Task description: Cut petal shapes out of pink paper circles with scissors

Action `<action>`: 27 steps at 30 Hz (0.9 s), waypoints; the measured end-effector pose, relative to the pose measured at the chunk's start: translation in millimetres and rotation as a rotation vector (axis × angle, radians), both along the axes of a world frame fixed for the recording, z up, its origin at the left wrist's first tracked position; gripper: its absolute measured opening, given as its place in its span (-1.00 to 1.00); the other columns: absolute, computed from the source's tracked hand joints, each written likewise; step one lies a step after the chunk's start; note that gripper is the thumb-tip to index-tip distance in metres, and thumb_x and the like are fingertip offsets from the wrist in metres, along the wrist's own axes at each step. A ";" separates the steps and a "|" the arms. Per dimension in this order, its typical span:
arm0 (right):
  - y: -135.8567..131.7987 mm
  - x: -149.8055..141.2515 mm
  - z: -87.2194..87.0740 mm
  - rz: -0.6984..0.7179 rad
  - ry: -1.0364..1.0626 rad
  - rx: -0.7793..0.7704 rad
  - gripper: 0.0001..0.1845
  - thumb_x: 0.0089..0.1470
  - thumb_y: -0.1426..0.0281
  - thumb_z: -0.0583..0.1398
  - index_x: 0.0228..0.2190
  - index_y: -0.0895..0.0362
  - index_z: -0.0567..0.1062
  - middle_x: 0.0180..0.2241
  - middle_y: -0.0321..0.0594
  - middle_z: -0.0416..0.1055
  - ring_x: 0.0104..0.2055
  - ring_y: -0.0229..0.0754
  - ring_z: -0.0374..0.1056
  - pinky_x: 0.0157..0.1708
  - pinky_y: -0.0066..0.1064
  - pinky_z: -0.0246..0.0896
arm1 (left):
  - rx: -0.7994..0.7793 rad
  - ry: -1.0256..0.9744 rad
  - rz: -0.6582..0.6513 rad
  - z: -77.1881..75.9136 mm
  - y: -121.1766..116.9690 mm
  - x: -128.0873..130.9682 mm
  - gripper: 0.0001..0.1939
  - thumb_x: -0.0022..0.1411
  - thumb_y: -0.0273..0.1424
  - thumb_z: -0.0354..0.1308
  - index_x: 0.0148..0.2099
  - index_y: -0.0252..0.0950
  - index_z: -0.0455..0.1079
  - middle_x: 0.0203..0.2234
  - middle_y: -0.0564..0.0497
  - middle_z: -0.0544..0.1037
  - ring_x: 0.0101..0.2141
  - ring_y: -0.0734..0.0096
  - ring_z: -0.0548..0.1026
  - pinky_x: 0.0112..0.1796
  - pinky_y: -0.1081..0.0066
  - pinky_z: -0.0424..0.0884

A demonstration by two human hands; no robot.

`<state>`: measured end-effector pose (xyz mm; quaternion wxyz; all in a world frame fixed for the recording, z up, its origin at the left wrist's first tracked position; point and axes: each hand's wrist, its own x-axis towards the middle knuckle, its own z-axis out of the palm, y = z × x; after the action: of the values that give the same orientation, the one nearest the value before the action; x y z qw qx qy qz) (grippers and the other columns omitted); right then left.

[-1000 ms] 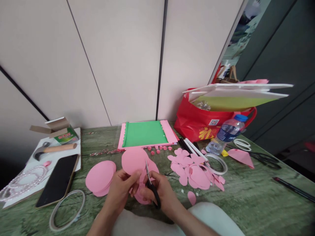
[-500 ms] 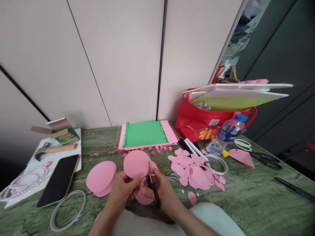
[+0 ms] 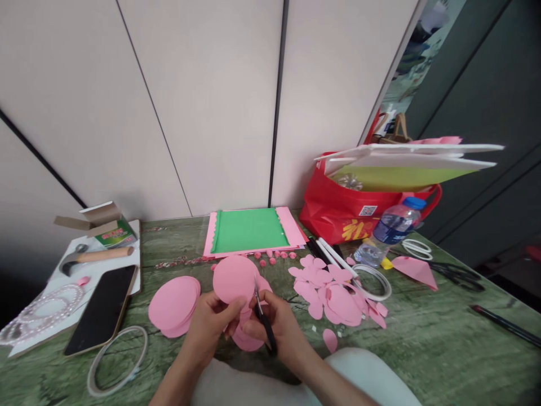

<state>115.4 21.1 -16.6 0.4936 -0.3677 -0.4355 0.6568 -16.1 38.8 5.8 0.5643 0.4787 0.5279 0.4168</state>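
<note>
My left hand [image 3: 217,318] pinches a round pink paper disc [image 3: 234,276] by its lower edge, thumb on top. In my right hand [image 3: 276,321] is a pair of black-handled scissors [image 3: 265,324], the blades pointing up at the disc's right edge. Whether the blades touch the paper I cannot tell. Behind and below the hands, more pink paper shows, partly hidden. A stack of pink paper discs [image 3: 173,304] lies to the left of my left hand. Pink flower-shaped cutouts and scraps [image 3: 338,299] are heaped to the right of my right hand.
Green paper [image 3: 249,231] on pink sheets lies at the back. A red bag [image 3: 325,206], a water bottle [image 3: 393,228], tape [image 3: 374,283] and other scissors [image 3: 456,274] are at right. At left are a phone [image 3: 103,310], a hammer [image 3: 97,256], beads [image 3: 46,310] and another tape roll [image 3: 95,366].
The pink disc has shifted very slightly up, along with my left hand. My right hand and the scissors stay nearly in place beside its right edge.
</note>
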 end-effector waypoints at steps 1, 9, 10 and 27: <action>0.0 -0.1 -0.3 -0.003 0.006 -0.007 -0.49 -0.45 0.23 0.40 -0.53 0.12 0.22 -0.71 -0.49 0.15 -0.66 -0.42 -0.05 -0.68 -0.58 -0.15 | 0.007 -0.002 0.001 -0.1 0.0 -0.3 -0.67 -0.13 -0.24 0.25 -0.67 -0.36 0.27 -0.88 0.16 0.23 -0.80 0.65 0.11 -0.73 0.56 -0.02; 0.2 -0.4 -2.4 -0.010 -0.063 -0.079 -0.53 -0.46 0.22 0.38 -0.55 0.12 0.25 -0.75 -0.46 0.22 -0.73 -0.41 0.04 -0.73 -0.58 -0.08 | 0.032 -0.045 -0.019 -4.3 1.7 -3.3 -0.72 -0.09 -0.31 0.24 -0.64 -0.36 0.27 -0.88 0.18 0.22 -0.79 0.67 0.10 -0.71 0.57 -0.02; 0.3 -0.4 -2.8 -0.008 -0.066 -0.080 -0.53 -0.45 0.21 0.38 -0.54 0.12 0.26 -0.75 -0.46 0.23 -0.73 -0.40 0.06 -0.73 -0.58 -0.06 | 0.030 -0.055 -0.016 -4.2 1.7 -3.1 -0.72 -0.09 -0.30 0.24 -0.63 -0.36 0.27 -0.88 0.18 0.23 -0.79 0.67 0.10 -0.71 0.58 -0.02; 3.6 6.3 -1.5 0.049 -0.022 -0.033 -0.50 -0.47 0.27 0.40 -0.51 0.11 0.23 -0.66 -0.46 0.18 -0.63 -0.40 -0.02 -0.64 -0.56 -0.13 | -0.008 -0.010 0.009 -3.8 -0.3 4.7 -0.64 -0.14 -0.22 0.24 -0.71 -0.35 0.25 -0.89 0.16 0.21 -0.81 0.67 0.08 -0.74 0.57 -0.07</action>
<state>121.7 24.6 -18.1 0.4665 -0.3722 -0.4388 0.6718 -11.4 38.5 2.0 0.5669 0.4717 0.5292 0.4196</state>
